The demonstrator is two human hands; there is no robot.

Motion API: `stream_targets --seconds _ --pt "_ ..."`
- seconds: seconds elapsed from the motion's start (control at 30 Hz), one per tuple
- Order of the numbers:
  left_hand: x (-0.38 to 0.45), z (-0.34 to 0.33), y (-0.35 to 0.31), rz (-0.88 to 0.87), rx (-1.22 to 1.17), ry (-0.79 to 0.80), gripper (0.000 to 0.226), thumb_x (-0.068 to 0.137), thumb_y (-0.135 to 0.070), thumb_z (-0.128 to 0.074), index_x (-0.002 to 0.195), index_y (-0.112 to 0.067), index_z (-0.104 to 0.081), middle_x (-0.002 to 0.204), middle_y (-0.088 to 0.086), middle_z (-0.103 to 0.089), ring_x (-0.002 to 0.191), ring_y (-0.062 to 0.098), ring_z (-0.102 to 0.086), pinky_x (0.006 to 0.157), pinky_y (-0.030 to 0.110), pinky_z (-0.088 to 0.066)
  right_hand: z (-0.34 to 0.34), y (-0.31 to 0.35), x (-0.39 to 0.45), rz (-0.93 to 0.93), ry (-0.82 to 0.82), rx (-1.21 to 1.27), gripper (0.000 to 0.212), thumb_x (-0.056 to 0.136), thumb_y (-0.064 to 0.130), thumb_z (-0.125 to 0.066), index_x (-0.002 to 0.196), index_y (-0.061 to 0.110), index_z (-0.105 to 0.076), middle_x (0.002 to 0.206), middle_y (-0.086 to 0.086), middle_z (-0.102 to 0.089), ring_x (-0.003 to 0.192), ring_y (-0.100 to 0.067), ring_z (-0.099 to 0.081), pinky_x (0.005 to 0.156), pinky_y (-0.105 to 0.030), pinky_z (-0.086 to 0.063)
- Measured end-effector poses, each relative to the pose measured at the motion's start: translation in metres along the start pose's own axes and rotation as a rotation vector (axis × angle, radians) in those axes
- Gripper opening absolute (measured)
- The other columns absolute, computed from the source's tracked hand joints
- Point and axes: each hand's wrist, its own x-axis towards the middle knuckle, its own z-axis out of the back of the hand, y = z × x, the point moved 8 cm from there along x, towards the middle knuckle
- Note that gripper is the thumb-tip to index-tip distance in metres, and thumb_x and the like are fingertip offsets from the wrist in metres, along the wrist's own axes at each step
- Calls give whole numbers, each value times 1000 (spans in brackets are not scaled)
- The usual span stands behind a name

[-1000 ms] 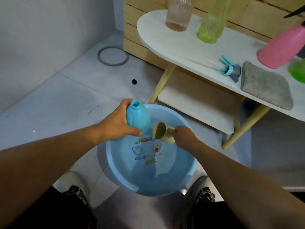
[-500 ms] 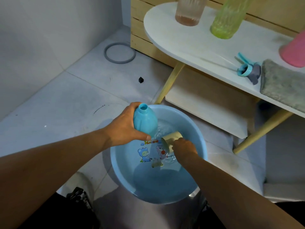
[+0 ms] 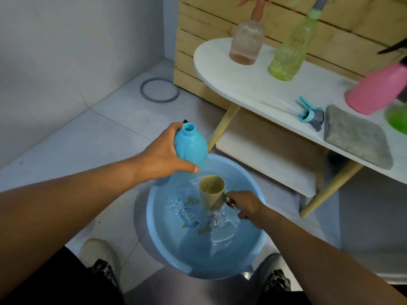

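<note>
**A:** Now that the cup (image 3: pixel 211 195) is out of the water, how does it sit?

**B:** Half a second ago it lay tipped in the blue basin (image 3: pixel 220 267). Now it stands upright over the water, mouth up. The right hand (image 3: pixel 247 206) has its fingers curled round the handle.

**A:** And the bottle?

**B:** The left hand (image 3: pixel 163 158) still grips the blue bottle (image 3: pixel 191 148) over the basin's far rim. It stands almost upright, with its open mouth pointing up and away toward the desk (image 3: pixel 242 84).

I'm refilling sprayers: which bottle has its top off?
The blue bottle in the left hand: open neck; the clear bottle and yellow-green bottle carry sprayers.
</note>
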Motion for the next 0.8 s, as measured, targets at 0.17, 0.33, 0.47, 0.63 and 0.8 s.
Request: stream_targets --seconds 0.17,0.33,0.47,0.63,0.8 --pt "-3 24 -40 -59 -16 -4 100 60 -22 -98 139 -37 -38 124 -15 -55 110 6 -58 80 24 -54 38 57 -48 146 -55 -15 20 81 35 -72 76 19 -60 73 -2 -47 68 -18 -37 57 -28 -34" --pt "-12 37 -69 -96 51 15 99 61 -20 -97 138 -36 -36 118 -17 -54 103 4 -58 72 19 -50 76 112 -108 283 -94 -25 23 84 33 -71 69 22 -59 66 2 -46 62 -15 -36 56 -27 -30" --pt "-16 38 -78 -98 92 53 97 61 -20 -97 136 -34 -38 117 -14 -55 102 4 -58 71 19 -50 104 153 -149 381 -145 -29 24 85 39 -69 68 26 -59 64 7 -44 62 -11 -34 57 -26 -30" --pt "-18 27 -80 -114 119 74 96 61 -22 -98 132 -37 -34 119 -14 -53 106 8 -58 77 22 -53 137 197 -186 465 -300 -35 30 88 38 -69 67 21 -53 51 8 -40 41 -6 -33 42 -19 -30" --pt "-14 -1 -75 -151 190 132 98 59 -30 -99 135 -35 -37 121 -15 -52 109 9 -57 86 29 -57 151 209 -193 515 -352 14 45 84 40 -72 53 22 -46 56 5 -40 55 -16 -33 52 -26 -31"
